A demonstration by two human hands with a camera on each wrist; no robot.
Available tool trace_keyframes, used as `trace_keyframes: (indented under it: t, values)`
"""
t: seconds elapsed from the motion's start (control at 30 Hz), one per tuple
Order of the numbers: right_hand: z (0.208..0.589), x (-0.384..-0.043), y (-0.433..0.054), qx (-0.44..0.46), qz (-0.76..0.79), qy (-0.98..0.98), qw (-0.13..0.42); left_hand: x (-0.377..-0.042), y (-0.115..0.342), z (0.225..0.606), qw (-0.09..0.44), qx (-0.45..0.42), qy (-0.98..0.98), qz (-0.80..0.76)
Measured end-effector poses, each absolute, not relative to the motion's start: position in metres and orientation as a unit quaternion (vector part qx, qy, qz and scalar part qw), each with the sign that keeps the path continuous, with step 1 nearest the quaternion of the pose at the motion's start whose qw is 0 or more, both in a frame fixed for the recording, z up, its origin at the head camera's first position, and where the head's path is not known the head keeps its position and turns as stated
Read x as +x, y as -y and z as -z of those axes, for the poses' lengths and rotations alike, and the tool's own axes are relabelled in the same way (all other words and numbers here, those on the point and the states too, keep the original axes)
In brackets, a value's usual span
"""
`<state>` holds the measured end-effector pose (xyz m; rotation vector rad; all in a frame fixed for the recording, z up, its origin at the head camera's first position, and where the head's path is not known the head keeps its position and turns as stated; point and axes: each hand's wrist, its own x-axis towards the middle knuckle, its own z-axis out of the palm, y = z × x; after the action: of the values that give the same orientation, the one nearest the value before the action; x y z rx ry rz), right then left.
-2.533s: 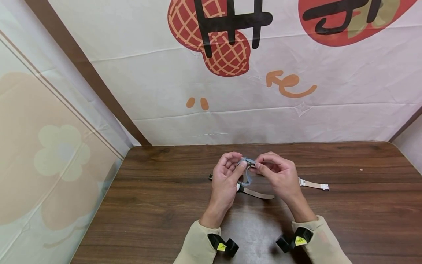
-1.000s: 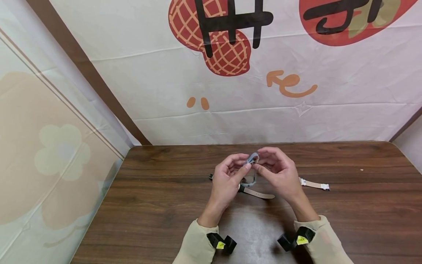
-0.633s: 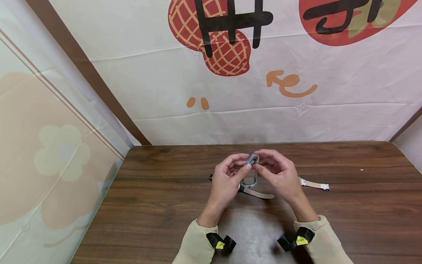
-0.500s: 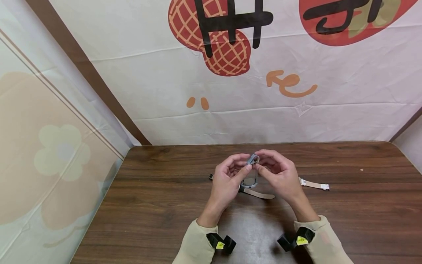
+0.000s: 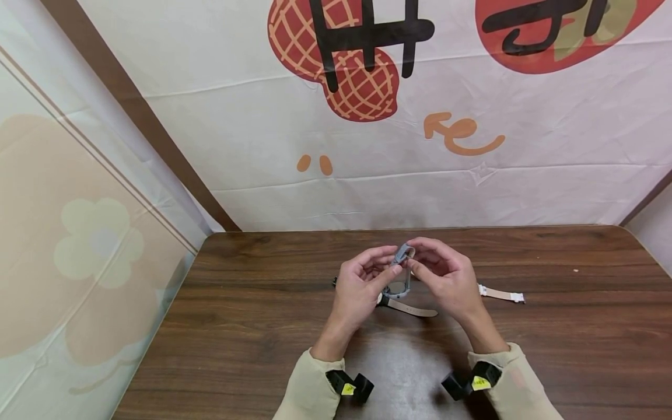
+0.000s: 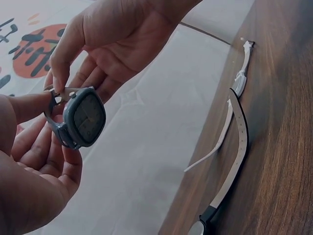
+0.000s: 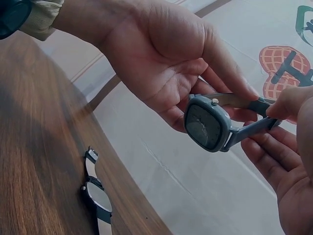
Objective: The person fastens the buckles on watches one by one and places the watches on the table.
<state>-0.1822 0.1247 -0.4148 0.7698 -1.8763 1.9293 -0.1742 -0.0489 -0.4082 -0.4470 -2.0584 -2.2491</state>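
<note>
A grey-blue wristwatch [image 7: 208,122] with a rounded square dial is held up above the table between both hands. Its strap [image 5: 403,254] is bent round into a loop, the two ends meeting at the buckle. The left hand [image 5: 359,286] pinches one part of the strap between thumb and fingers. With thumb and fingertips the right hand [image 5: 448,283] pinches the strap beside the buckle, as the right wrist view shows. The dial faces away from the fingers and hangs below them in the head view. Fingertips partly hide the buckle.
On the wooden table [image 5: 252,326] lies a watch with a black strap [image 5: 412,309], pale on its inner side, partly behind the left hand. A white-strapped watch [image 6: 239,81] lies farther right, partly behind the right hand. A printed cloth [image 5: 367,192] hangs behind the table.
Since the oldest frame, the hands have turned the watch and its strap now stands up as a loop, with the right fingers higher on it. Over the last half second the hands have barely moved.
</note>
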Motion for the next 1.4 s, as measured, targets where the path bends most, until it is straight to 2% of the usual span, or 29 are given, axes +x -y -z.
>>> trace_keyframes:
  t: [0.23, 0.67, 0.93, 1.17, 1.4]
  values:
    - [0.4139, -0.1819, -0.1258, 0.263, -0.663, 0.683, 0.158, -0.1748, 0.0499, 0.4095, 0.029, -0.147, 0.674, 0.723]
    - [0.4135, -0.181, -0.124, 0.274, -0.669, 0.67, 0.168, -0.1737, 0.05, 0.4097, 0.025, -0.159, 0.674, 0.721]
    - [0.4109, -0.1801, -0.1261, 0.266, -0.65, 0.698, 0.14, -0.1737, 0.0491, 0.4091, 0.027, -0.158, 0.668, 0.727]
    - [0.41, -0.1793, -0.1255, 0.241, -0.651, 0.702, 0.158, -0.1738, 0.0499, 0.4092, 0.002, -0.15, 0.671, 0.726]
    - [0.4124, -0.1806, -0.126, 0.241, -0.647, 0.703, 0.167, -0.1739, 0.0491, 0.4096, 0.01, -0.154, 0.67, 0.726]
